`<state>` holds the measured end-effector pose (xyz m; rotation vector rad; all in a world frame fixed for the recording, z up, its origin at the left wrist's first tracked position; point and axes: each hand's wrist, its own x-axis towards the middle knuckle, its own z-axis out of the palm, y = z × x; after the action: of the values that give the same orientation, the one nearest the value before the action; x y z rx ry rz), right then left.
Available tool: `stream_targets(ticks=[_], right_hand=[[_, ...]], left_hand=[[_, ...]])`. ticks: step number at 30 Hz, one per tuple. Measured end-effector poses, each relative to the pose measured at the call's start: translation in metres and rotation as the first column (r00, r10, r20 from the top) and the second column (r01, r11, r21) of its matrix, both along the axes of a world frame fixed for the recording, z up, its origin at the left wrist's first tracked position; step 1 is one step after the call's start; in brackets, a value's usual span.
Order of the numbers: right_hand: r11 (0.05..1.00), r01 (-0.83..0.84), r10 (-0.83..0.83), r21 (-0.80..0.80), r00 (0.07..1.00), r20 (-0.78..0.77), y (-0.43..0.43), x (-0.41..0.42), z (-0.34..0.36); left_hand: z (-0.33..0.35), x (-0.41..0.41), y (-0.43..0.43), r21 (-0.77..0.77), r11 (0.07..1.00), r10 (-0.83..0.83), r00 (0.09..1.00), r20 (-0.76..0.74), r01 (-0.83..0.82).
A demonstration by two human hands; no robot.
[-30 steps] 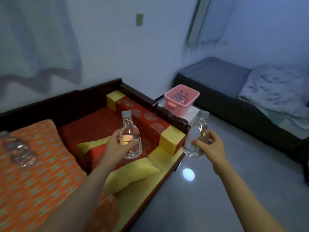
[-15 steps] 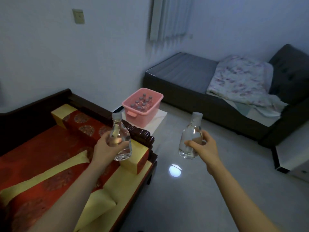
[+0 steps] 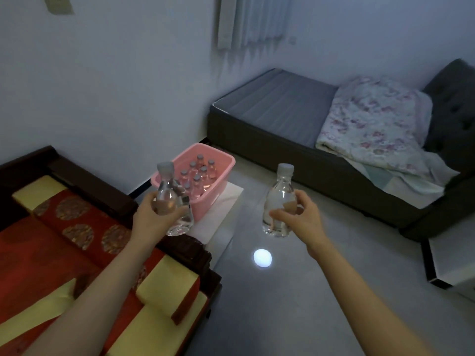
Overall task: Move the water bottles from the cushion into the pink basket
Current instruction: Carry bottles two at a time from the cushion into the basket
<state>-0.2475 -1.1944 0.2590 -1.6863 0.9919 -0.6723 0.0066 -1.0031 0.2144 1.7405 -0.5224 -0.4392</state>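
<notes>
gripping bottles (image 3: 167,191) (image 3: 280,196) mid-body, both hands (image 3: 150,219) (image 3: 302,219) extend forward.

Pale bluish walls (image 3: 115,86) enclose a dim room, with a switch plate (image 3: 57,3) high on the left and a pleated white curtain (image 3: 252,21) at top centre. Against the far wall stands a low dark bed frame (image 3: 257,129) carrying a grey mattress (image 3: 277,104) and a rumpled floral quilt (image 3: 377,122) — a dark tufted headboard (image 3: 455,104) rises at its right end. The glossy grey floor (image 3: 282,304) mirrors one round glare of light (image 3: 262,257), and a dark wooden settee (image 3: 102,186) with red and yellow upholstery fills the lower left.
</notes>
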Motion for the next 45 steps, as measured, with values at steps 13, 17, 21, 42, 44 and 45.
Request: stream_targets(ticks=[13, 17, 21, 42, 44, 45], right_hand=[[0.937, -0.347, 0.349, 0.049, 0.935, -0.065, -0.255, 0.127, -0.01], [0.907, -0.419, 0.421, 0.04, 0.903, -0.088, -0.308, 0.169, -0.017], [0.871, -0.488, 0.491, 0.055, 0.867, -0.081, -0.347, 0.21, -0.032], [0.667, -0.734, 0.736, 0.126, 0.624, -0.262, -0.442, 0.433, -0.153], [0.643, -0.751, 0.755, 0.153, 0.586, -0.295, -0.445, 0.444, -0.164], [0.622, -0.766, 0.771, 0.163, 0.561, -0.302, -0.446, 0.45, -0.17]], left_hand=[[-0.03, 0.069, -0.193, 0.048, 0.963, 0.264, 0.965, 0.013, -0.264], [-0.036, 0.085, -0.232, 0.08, 0.94, 0.33, 0.944, 0.029, -0.331], [-0.046, 0.095, -0.261, 0.112, 0.903, 0.415, 0.909, 0.035, -0.416], [-0.131, 0.206, -0.371, 0.281, 0.838, 0.508, 0.857, -0.089, -0.467], [-0.14, 0.208, -0.374, 0.3, 0.837, 0.506, 0.856, -0.107, -0.458], [-0.144, 0.208, -0.376, 0.297, 0.837, 0.51, 0.852, -0.117, -0.461]])
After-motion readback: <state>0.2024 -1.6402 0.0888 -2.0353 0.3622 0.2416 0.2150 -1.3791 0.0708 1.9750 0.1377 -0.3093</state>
